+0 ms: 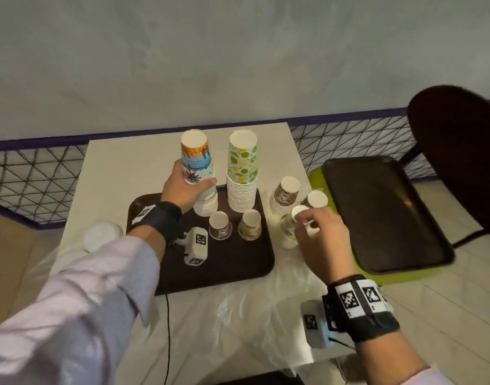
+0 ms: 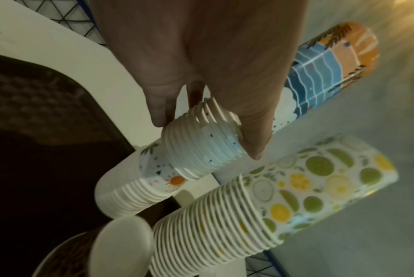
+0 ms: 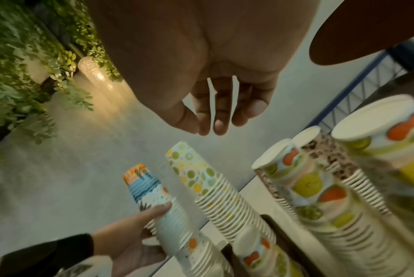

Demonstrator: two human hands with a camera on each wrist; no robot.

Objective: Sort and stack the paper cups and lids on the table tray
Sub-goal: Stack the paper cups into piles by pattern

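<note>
My left hand (image 1: 194, 184) grips a tall stack of beach-print cups (image 1: 196, 159) that is fitted over a lower stack of the same print (image 1: 207, 204) on the brown tray (image 1: 238, 270). In the left wrist view the left hand (image 2: 207, 137) wraps the rims of the beach-print stack (image 2: 319, 71). Beside it stands a tall lime-and-lemon stack (image 1: 242, 173). Two single upturned cups (image 1: 220, 225) (image 1: 250, 225) sit on the tray in front. My right hand (image 1: 305, 220) hovers with loosely curled fingers just above a fruit-print cup (image 1: 289, 227) to the right of the tray. The right wrist view shows the right hand (image 3: 208, 129) holding nothing.
A brown-print stack (image 1: 285, 194) and another upturned stack (image 1: 317, 200) stand right of the tray. A blurred white round pile (image 1: 102, 236) lies at the left. A second dark tray (image 1: 385, 218) rests on a green seat, a dark chair back (image 1: 457, 151) behind. Crinkled plastic (image 1: 238, 318) covers the near table.
</note>
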